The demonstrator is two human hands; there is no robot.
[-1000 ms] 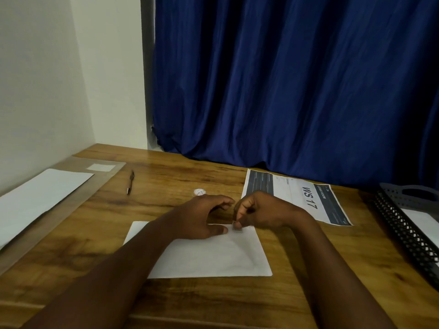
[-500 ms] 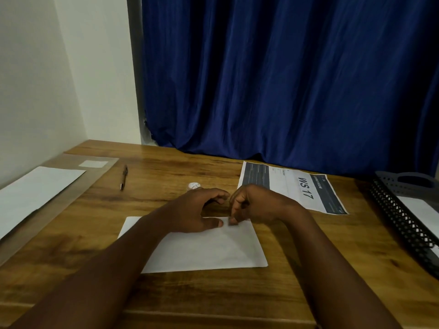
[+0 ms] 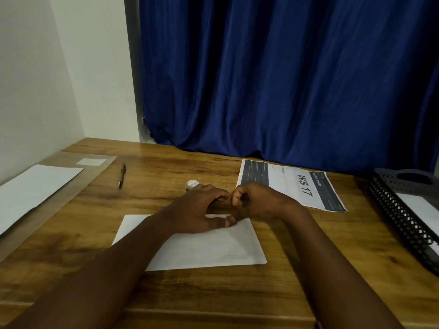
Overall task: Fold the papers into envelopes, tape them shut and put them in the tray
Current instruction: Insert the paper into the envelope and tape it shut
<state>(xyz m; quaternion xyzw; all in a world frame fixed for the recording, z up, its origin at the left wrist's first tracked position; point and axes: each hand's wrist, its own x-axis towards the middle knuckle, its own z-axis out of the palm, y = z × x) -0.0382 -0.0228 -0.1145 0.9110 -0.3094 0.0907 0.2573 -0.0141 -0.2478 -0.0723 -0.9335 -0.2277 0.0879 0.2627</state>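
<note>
From the head camera, the brown wooden surface (image 3: 308, 269) with a dark grain fills the lower half of the view. Behind it hangs a dark blue pleated curtain (image 3: 285, 79), and a pale plain wall (image 3: 59, 67) closes the left side and the corner.

At the left edge lies a long white sheet of paper (image 3: 35, 188) on a greyish flat board (image 3: 71, 198), with a small white slip (image 3: 91, 161) further back on the same board. A dark pen (image 3: 122, 175) lies on the wood just beside the board. A small white roll of tape (image 3: 192, 184) stands behind the left hand (image 3: 197, 212), partly hidden by it. A printed sheet marked "WS 17" (image 3: 292, 184) lies at the back right, its near corner covered by the right hand (image 3: 256, 203). At the far right stands a black perforated plastic tray (image 3: 401, 214) with something white inside.

The folded white paper (image 3: 202, 248) lies flat in the middle of the surface — well apart from the tray. Both hands rest at its far edge, fingers curled and fingertips close together. The left thumb presses on the paper; whether the hands pinch something between them I cannot tell. Both forearms cover parts of the paper.
</note>
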